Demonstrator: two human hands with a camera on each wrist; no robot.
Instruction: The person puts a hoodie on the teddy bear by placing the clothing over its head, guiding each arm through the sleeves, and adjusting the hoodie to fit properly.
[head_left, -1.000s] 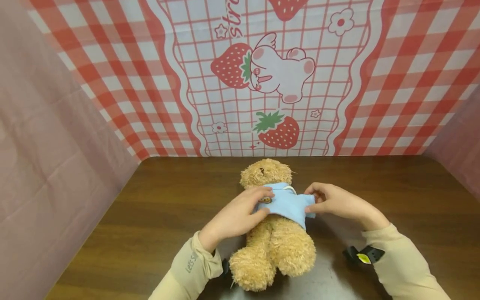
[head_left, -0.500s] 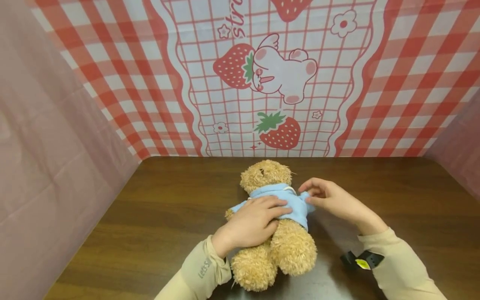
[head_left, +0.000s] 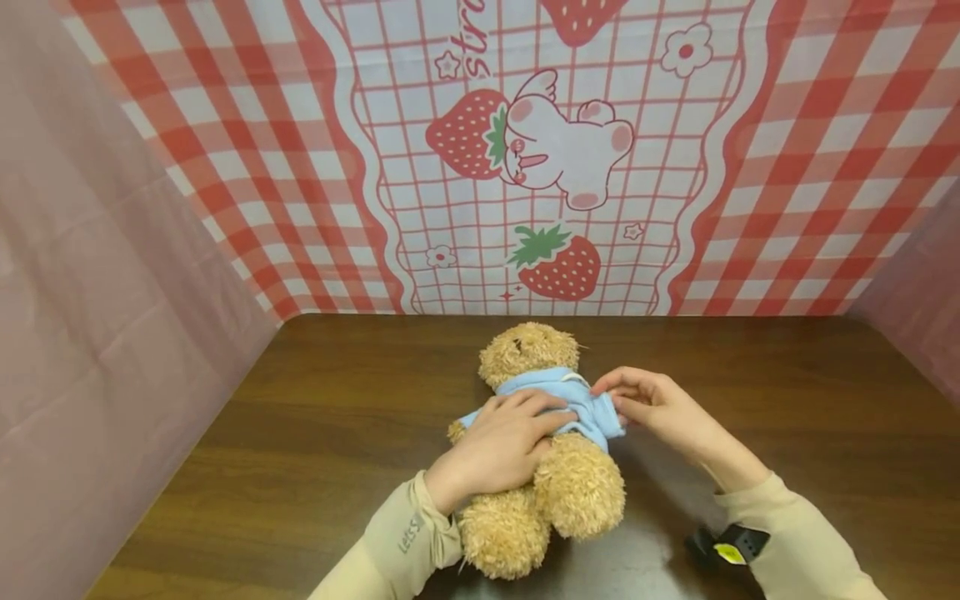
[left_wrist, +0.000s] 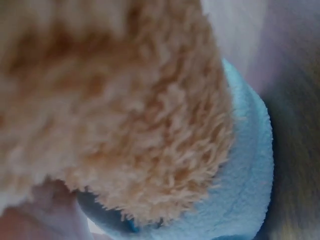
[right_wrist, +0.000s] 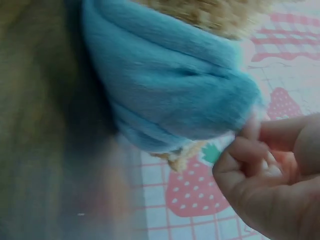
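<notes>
A tan teddy bear (head_left: 579, 487) in a light blue shirt (head_left: 540, 381) lies on its back, head toward the printed cloth. Across its belly and the shirt's lower front rests my left hand (head_left: 501, 442), fingers extended. My right hand (head_left: 667, 414) is at the bear's side, pinching the edge of a blue sleeve (head_left: 606, 414). In the right wrist view, thumb and finger meet at the tip of that sleeve (right_wrist: 215, 102), and a bit of tan fur (right_wrist: 181, 159) pokes out below it. Shaggy fur (left_wrist: 165, 120) fills most of the left wrist view, with the shirt hem (left_wrist: 250, 170) behind.
The brown wooden table (head_left: 315, 417) ends at an upright red-and-white checked cloth (head_left: 810, 167) with strawberry prints. Pink fabric (head_left: 112, 292) hangs along the left side and more on the right. A black strap device (head_left: 738, 546) sits on the right wrist.
My left hand has shifted from the shirt's left side rightward onto the belly, uncovering the other sleeve. The sleeve in my right hand is drawn slightly inward, and the bear has shifted a little left.
</notes>
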